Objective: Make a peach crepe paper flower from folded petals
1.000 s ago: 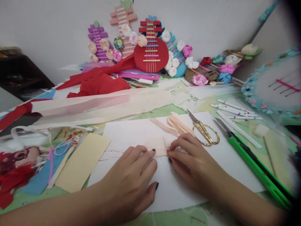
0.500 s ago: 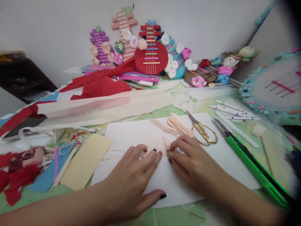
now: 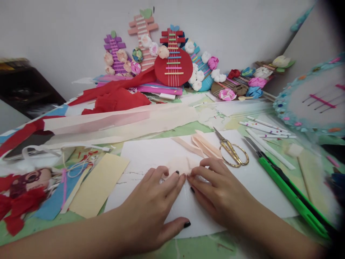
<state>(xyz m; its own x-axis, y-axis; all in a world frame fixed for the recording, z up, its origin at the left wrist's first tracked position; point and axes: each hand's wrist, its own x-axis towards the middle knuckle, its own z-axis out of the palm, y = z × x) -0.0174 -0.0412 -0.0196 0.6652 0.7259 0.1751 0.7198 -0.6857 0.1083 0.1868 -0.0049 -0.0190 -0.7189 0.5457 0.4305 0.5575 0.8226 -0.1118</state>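
Note:
A thin, pale peach piece of crepe paper [image 3: 179, 164] lies flat on a white board [image 3: 215, 226]. My left hand [image 3: 159, 201] rests on the board, fingertips pressing the paper's near edge, thumb stretched well apart. Opposite it, my right hand [image 3: 215, 187] has its fingers bunched at the paper's near right edge, its index fingertip almost touching the left fingertips. Peach paper strips [image 3: 202, 144] lie just beyond the right hand. Gold-handled scissors [image 3: 234, 153] rest beside them, blades pointing away. The right hand's grip is partly hidden by its own fingers.
A green box cutter [image 3: 289, 187] lies at right, blade out, near white paper sticks [image 3: 266, 127]. At left are a yellow card [image 3: 99, 185] and red cloth scraps [image 3: 16, 212]. Long pale crepe paper [image 3: 121, 124] crosses behind. Decorated lute-shaped crafts [image 3: 174, 66] lean against the wall.
My right hand has shifted slightly left along the paper's near edge, bringing its fingertips closer to my left hand's. My left hand stays in place.

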